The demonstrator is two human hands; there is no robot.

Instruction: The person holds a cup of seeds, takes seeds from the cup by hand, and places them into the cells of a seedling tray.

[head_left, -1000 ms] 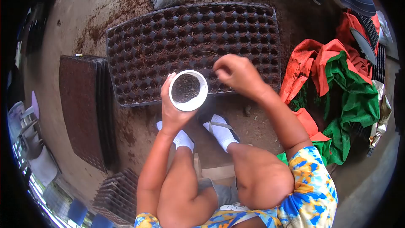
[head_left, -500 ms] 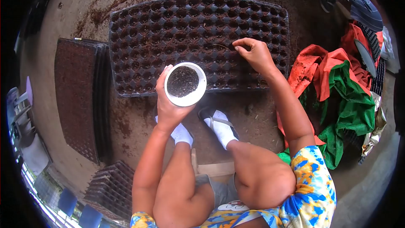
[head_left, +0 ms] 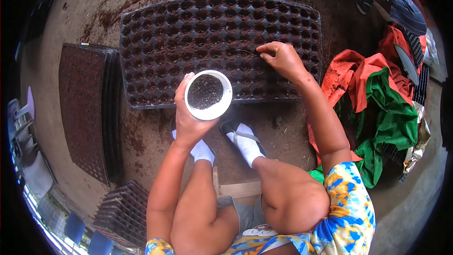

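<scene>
Head view. Left hand (head_left: 188,119), centre-left of frame: curled around the outer wall of a round white cup, apparently plastic (head_left: 227,97), mouth tilted toward the camera. Small dark, seed-like grains (head_left: 205,91) lie inside. The cup is at mid-frame, in front of the lower edge of a black, many-celled plastic seedling tray (head_left: 238,72) with brown soil in its cells.

Right hand (head_left: 284,60), right of centre: over the tray, thumb and forefinger drawn near each other; cannot tell whether they meet or hold a grain.

Handling (judged): cup light, fairly stiff, smooth, may slip if dusty; best held low around the wall, rim free. Grains loose, hard, prone to roll; take few, between fingertips. Tray probably thin and flexible, heavier with soil; support at both short ends.
</scene>
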